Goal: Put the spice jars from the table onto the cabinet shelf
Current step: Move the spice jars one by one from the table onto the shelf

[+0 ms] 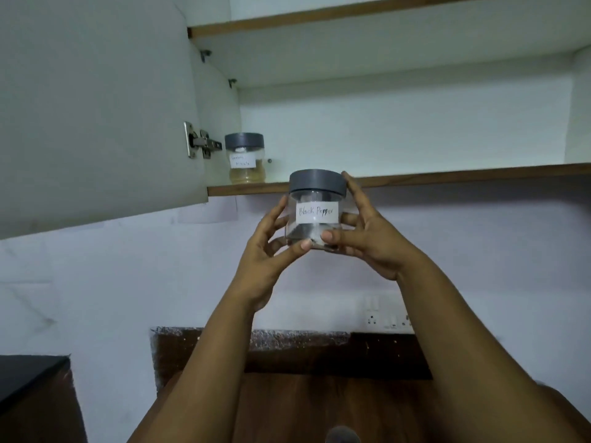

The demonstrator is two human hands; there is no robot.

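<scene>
A clear jar with a grey lid and a white label reading "Black Pepper" [317, 209] is raised in front of the cabinet shelf's [447, 174] wooden front edge. My left hand [271, 247] grips its left side and bottom. My right hand [364, 238] holds its right side, with one finger up against the lid. Another grey-lidded jar with yellowish contents and a handwritten label [244, 158] stands at the shelf's left end, near the hinge.
The open cabinet door [96, 107] hangs at the left. An upper shelf [351, 14] runs above. Below are a brown wooden table [319, 407], a wall socket [387, 314] and a dark surface [28, 375] at the lower left.
</scene>
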